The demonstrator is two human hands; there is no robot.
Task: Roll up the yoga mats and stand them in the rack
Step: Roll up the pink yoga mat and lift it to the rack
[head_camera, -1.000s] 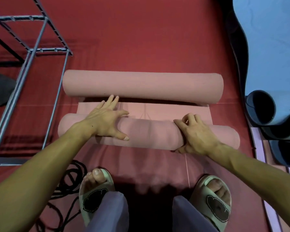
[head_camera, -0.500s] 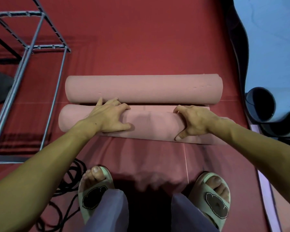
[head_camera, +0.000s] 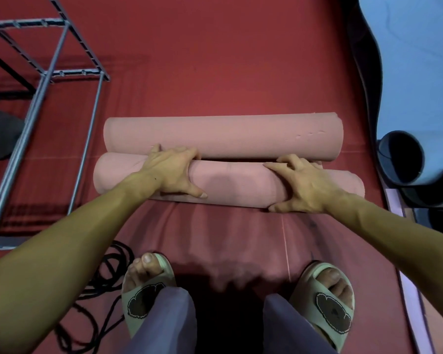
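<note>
1. Near pink roll (head_camera: 228,183) lying flat on red floor mat (head_camera: 228,60), long axis left-to-right, just ahead of both feet.
2. Far pink roll (head_camera: 223,136) parallel behind it, touching along the seam; right end looser, layers visible at the edge.
3. Left hand (head_camera: 173,172) draped over top of near roll, left of centre: fingers curled down into the seam between rolls, thumb spread along the near face. Clamped on near roll.
4. Right hand (head_camera: 301,186) same on the right part: fingers curled over the top toward the seam, thumb down at the roll's near bottom edge. Also gripping near roll.
5. Fingertips of both hands hidden in the seam; contact with far roll cannot be told.
6. Metal rack (head_camera: 44,80) at upper left, open tube frame, standing on the floor, well apart from the rolls.
7. Black cable (head_camera: 105,277) coiled on floor at lower left, beside left sandal (head_camera: 146,297).
8. Right sandal (head_camera: 330,302) at lower right.
9. Blue mat (head_camera: 420,60) at far right edge, partly rolled; open dark roll end (head_camera: 399,159) facing camera, near right ends of pink rolls, not touching.
</note>
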